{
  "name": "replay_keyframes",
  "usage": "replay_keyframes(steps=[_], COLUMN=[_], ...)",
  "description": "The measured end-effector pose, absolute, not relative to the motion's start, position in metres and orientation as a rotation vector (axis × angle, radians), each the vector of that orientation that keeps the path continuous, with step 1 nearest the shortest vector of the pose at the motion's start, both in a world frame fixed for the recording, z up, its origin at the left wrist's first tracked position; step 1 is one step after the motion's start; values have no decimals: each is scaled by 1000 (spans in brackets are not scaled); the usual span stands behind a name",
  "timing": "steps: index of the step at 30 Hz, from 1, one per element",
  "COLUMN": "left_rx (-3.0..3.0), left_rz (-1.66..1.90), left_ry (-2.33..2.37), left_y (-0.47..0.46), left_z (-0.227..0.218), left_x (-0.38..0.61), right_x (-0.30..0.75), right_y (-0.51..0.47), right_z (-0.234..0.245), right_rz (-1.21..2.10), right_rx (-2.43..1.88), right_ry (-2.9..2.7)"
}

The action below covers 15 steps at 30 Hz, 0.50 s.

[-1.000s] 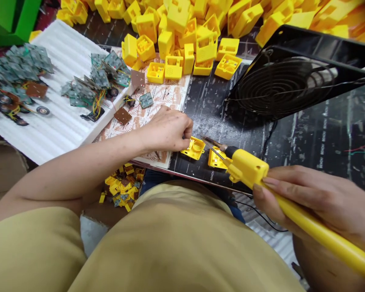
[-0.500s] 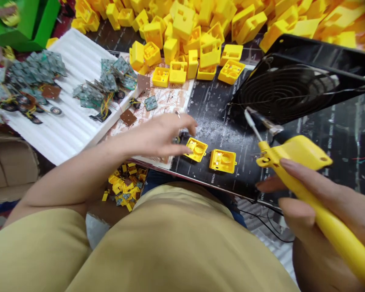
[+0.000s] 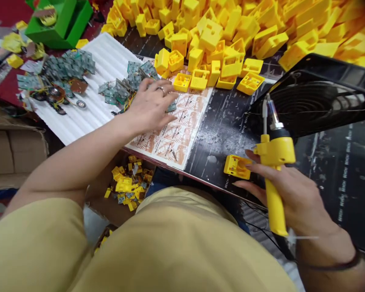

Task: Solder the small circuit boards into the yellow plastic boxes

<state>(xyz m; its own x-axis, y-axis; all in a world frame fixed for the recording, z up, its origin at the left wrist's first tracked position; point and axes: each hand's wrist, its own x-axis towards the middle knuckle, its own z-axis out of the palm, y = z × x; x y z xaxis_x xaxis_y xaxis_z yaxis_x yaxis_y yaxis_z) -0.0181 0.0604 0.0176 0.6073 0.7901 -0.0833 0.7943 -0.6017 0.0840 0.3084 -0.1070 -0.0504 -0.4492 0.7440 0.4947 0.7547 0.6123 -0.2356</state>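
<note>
My left hand reaches palm-down, fingers stretched out, over the printed sheet. Its fingertips touch a small green circuit board, right beside a cluster of wired boards. My right hand grips a yellow soldering iron by the handle, with the metal tip pointing up. The thumb and fingertips of that hand rest against a yellow plastic casing lying on the black mat.
A big pile of yellow casings fills the far side. A black fan stands tilted at the right. White foam sheet with more boards at left, green bin beyond, box of yellow scraps below the edge.
My left hand left the casings at the bench front and moved up-left to the circuit boards. My right hand swung the iron upright and came down against one casing. The view shifted.
</note>
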Motion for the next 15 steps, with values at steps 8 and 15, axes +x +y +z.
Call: replay_keyframes(steps=[8, 15], left_rx=[2503, 1961], left_rz=[78, 728], left_ry=[1439, 1050], left_y=[95, 113], left_z=[9, 50], left_x=[0, 21], right_x=[308, 290], right_y=[-106, -98], right_z=[-65, -62], right_rz=[101, 85], right_rx=[-1184, -1164], right_ry=[-2242, -2162])
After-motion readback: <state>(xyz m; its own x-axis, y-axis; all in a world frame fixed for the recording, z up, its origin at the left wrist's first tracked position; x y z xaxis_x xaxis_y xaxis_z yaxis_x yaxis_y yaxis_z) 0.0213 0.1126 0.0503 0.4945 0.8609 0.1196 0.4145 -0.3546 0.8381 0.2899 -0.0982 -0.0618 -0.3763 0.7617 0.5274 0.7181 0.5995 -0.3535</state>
